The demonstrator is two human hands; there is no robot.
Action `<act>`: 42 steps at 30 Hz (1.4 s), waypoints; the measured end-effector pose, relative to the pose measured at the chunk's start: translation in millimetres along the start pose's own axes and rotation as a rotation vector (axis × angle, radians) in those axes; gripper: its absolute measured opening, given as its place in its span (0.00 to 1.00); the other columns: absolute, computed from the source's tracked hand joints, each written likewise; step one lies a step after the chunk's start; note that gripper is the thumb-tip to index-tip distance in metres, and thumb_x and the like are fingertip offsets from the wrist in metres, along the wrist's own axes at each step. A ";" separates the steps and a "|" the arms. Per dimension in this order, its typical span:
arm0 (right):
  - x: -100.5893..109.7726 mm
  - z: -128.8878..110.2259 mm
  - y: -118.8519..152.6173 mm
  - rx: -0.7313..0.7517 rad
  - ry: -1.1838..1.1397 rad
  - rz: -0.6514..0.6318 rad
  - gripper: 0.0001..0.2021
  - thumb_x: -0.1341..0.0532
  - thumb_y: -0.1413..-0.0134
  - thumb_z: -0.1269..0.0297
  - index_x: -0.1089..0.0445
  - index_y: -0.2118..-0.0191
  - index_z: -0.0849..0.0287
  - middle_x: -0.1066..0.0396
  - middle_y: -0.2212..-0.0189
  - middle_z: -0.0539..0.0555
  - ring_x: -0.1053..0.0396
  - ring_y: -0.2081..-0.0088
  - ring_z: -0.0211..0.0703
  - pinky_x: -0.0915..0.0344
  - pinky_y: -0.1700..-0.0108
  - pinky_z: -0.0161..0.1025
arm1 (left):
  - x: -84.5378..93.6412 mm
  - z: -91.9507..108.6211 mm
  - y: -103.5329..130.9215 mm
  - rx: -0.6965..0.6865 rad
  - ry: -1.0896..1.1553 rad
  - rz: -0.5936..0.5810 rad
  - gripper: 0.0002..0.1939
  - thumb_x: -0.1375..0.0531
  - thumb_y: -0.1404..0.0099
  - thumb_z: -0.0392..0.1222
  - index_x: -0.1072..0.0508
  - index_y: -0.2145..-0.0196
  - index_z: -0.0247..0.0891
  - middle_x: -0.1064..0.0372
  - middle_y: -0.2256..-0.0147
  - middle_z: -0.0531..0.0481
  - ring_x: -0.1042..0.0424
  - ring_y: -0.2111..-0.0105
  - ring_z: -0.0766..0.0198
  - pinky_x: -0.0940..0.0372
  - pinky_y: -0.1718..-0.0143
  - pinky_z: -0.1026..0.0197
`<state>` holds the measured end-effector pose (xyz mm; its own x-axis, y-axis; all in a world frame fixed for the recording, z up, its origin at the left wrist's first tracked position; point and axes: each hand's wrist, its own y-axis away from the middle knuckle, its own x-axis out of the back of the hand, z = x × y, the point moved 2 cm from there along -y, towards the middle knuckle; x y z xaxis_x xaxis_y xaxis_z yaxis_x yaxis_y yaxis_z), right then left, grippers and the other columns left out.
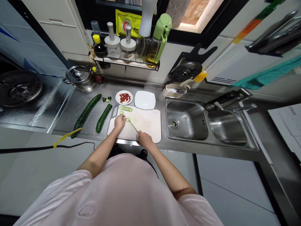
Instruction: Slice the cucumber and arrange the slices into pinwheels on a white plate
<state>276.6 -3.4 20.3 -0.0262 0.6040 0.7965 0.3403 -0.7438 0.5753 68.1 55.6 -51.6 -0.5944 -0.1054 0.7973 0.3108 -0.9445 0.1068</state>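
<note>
My left hand [119, 121] rests on the white cutting board [150, 125] and holds down a short piece of cucumber [127, 120]. My right hand [145, 139] grips a knife [133, 126] whose blade points up-left and meets that piece. A row of thin cucumber slices [125, 108] lies along the board's far edge. Two whole cucumbers lie on the steel counter left of the board, a long one [86, 113] and a shorter one [103, 117].
Beyond the board stand a small plate of red bits [124, 97] and an empty white plate [145, 99]. A double sink [188, 121] with a tap is to the right. A lidded pot [78, 77] and a condiment rack [127, 59] stand at the back. A black cable [70, 145] runs along the counter's front.
</note>
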 end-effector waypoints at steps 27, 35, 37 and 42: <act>18.3 -10.5 -14.5 0.013 0.003 -0.025 0.14 0.49 0.42 0.75 0.37 0.51 0.62 0.28 0.58 0.63 0.29 0.56 0.50 0.36 0.60 0.40 | 3.4 3.2 1.1 0.006 -0.007 -0.004 0.09 0.42 0.40 0.40 0.26 0.61 0.39 0.27 0.66 0.48 0.29 0.64 0.60 0.40 0.62 0.62; 18.6 -10.6 -15.9 0.012 0.008 -0.021 0.14 0.49 0.43 0.75 0.37 0.51 0.62 0.28 0.58 0.63 0.29 0.55 0.50 0.35 0.60 0.40 | 1.6 1.9 -0.3 0.006 -0.010 0.000 0.09 0.42 0.40 0.40 0.27 0.62 0.40 0.27 0.66 0.48 0.29 0.65 0.60 0.40 0.63 0.62; 18.9 -10.7 -15.4 0.015 0.008 -0.014 0.14 0.49 0.43 0.75 0.37 0.51 0.62 0.28 0.58 0.63 0.28 0.55 0.50 0.35 0.60 0.40 | 2.7 2.7 -0.1 0.010 -0.010 -0.006 0.09 0.43 0.39 0.40 0.27 0.62 0.40 0.27 0.65 0.48 0.29 0.64 0.60 0.40 0.63 0.62; 19.0 -11.0 -14.0 0.010 0.005 -0.025 0.13 0.49 0.42 0.75 0.37 0.51 0.62 0.28 0.57 0.64 0.29 0.55 0.50 0.36 0.60 0.40 | 6.2 5.7 1.6 0.021 -0.016 -0.025 0.10 0.43 0.39 0.40 0.26 0.60 0.40 0.26 0.65 0.47 0.29 0.63 0.59 0.39 0.62 0.62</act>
<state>261.0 15.4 29.4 -0.0395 0.6206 0.7831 0.3493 -0.7257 0.5927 69.1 55.2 -43.1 -0.5905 -0.0763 0.8034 0.3112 -0.9401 0.1394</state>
